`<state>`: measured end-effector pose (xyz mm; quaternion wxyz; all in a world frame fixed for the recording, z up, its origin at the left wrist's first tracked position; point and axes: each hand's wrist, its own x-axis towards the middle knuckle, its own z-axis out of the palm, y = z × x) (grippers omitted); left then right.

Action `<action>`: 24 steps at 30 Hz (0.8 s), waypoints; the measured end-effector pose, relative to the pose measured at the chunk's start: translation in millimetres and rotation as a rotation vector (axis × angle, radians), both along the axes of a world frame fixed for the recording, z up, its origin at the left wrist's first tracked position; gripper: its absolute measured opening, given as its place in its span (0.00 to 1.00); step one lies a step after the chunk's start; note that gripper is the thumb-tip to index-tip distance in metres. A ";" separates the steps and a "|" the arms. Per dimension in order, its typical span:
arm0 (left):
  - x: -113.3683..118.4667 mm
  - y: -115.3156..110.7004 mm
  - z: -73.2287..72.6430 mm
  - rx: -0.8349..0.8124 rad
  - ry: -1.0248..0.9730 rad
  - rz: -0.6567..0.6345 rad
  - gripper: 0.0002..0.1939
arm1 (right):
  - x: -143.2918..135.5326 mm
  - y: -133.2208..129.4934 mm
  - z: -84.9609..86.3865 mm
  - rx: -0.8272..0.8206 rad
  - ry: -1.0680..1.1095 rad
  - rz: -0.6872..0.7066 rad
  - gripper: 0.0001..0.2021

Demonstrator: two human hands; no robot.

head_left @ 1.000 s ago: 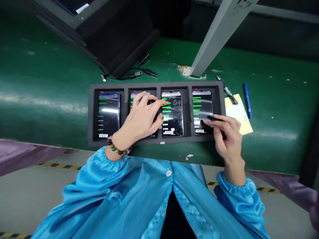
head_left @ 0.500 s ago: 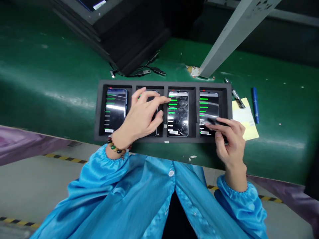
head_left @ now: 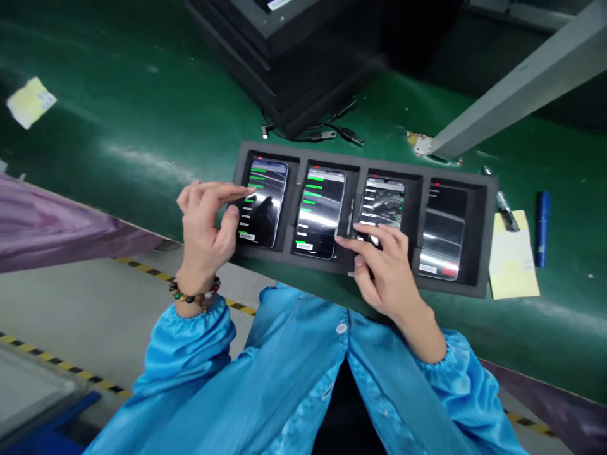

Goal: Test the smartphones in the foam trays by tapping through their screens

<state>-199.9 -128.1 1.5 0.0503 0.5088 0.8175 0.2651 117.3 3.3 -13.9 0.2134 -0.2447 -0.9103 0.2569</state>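
Nearest the camera: blue jacket (head_left: 303, 366) with gathered cuffs and a beaded bracelet (head_left: 194, 297) at the left wrist; below the near edge of the table (head_left: 142, 126), purple cloth (head_left: 71, 218) and striped floor tape (head_left: 147, 270). Just inside that edge: dark tray (head_left: 489, 240) with four wells, slightly slanted, one upright-screened phone per well, each lying face up. Over the left rim of the tray: left hand (head_left: 206, 224), fingers extended close together, thumb apart, nothing pinched; index tip above the leftmost phone (head_left: 263, 215), contact impossible to tell. Over the near rim: right hand (head_left: 386, 272), fingers loosely spread, thumb apart, nothing pinched; one fingertip at the near right corner of the second phone (head_left: 320, 215), another over the third phone (head_left: 384, 196), lower part hidden. On these three screens, green and white lines; on the rightmost phone (head_left: 443, 234), a red patch at the near right corner. Toward the right end of the table, beside the tray: yellow note (head_left: 515, 265), pen (head_left: 502, 199) overlapping its far edge, blue marker (head_left: 542, 227) farther right. Beyond the far rim: cables (head_left: 325, 136), black stack (head_left: 303, 69) and slanting grey post (head_left: 512, 82). Toward the table's left end: crumpled yellow paper (head_left: 31, 102).
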 end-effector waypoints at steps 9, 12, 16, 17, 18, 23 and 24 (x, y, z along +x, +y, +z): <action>-14.8 -15.5 -21.2 0.070 0.035 -0.042 0.22 | -39.8 -4.2 -1.9 0.028 -0.011 0.032 0.22; -21.6 -19.6 -26.9 0.054 0.025 -0.007 0.24 | -37.8 -4.5 -4.5 0.027 -0.058 0.064 0.24; -29.9 -29.2 -38.1 0.167 0.035 0.042 0.25 | -36.0 -4.8 -7.1 0.046 -0.022 0.055 0.24; -31.5 -31.9 -40.6 0.172 0.034 0.037 0.25 | -35.8 -5.0 -7.4 0.050 -0.004 0.043 0.23; -32.9 -34.4 -42.7 0.163 0.029 0.021 0.26 | -35.7 -5.3 -7.5 0.051 0.008 0.032 0.23; -36.5 -40.3 -45.1 0.135 0.009 -0.158 0.27 | -30.5 -6.5 -3.9 0.051 0.048 -0.035 0.23; -36.2 -40.1 -44.0 0.143 0.016 -0.182 0.27 | -26.0 -5.6 -3.2 0.050 0.058 -0.058 0.22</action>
